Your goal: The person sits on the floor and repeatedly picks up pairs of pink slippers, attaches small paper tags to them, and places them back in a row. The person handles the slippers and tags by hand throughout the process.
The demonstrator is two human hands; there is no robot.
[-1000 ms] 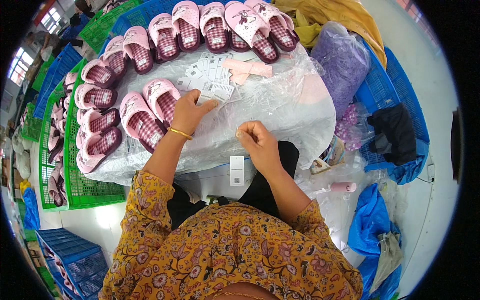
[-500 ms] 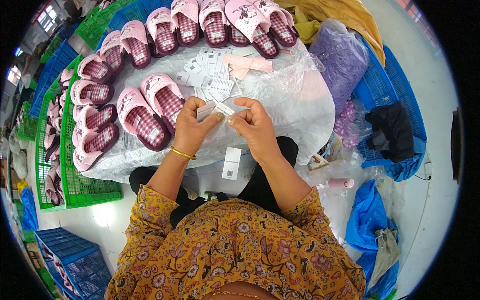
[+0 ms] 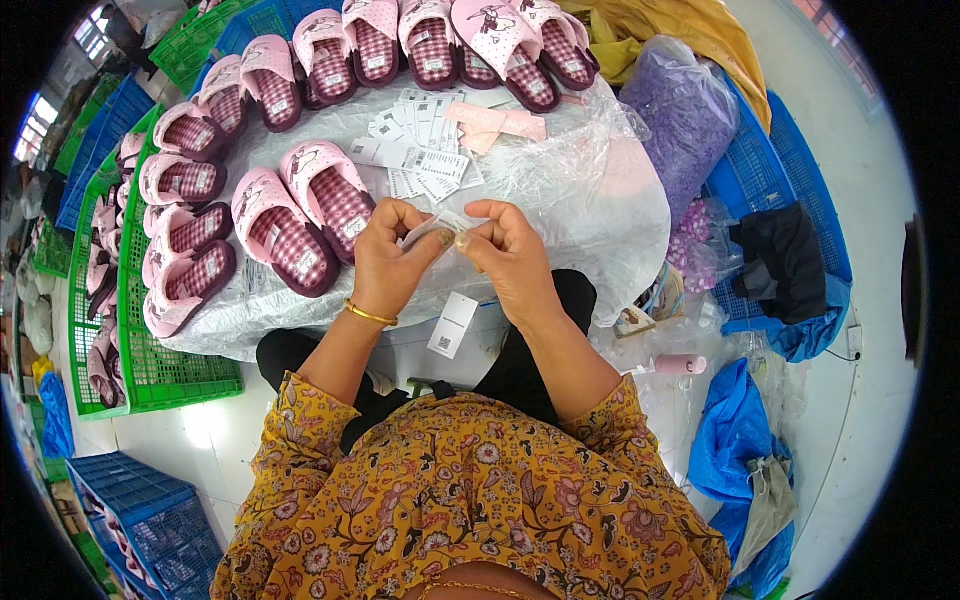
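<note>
My left hand [image 3: 392,258] and my right hand [image 3: 510,262] meet over the near edge of the covered table. Between their fingertips is a small white paper label [image 3: 448,220], pinched from both sides and partly hidden by the thumbs. Below the hands dangles a white hang tag [image 3: 453,325]; what it hangs by is too fine to make out. To the left of my left hand lie two pink slippers [image 3: 285,235] with dark checked insoles, side by side, toes away from me. Loose white tags [image 3: 420,140] are fanned out beyond the hands.
More pink slippers [image 3: 325,55] line the table's far and left edges. Pink paper strips [image 3: 490,121] lie past the tags. Clear plastic sheeting [image 3: 590,200] covers the table. A green crate [image 3: 180,365] stands left; a bag of purple material [image 3: 680,120] and blue crates [image 3: 750,170] are right.
The dangling hang tag has swung left and tilted. The label between my fingers has turned, and the fingertips have drawn slightly closer.
</note>
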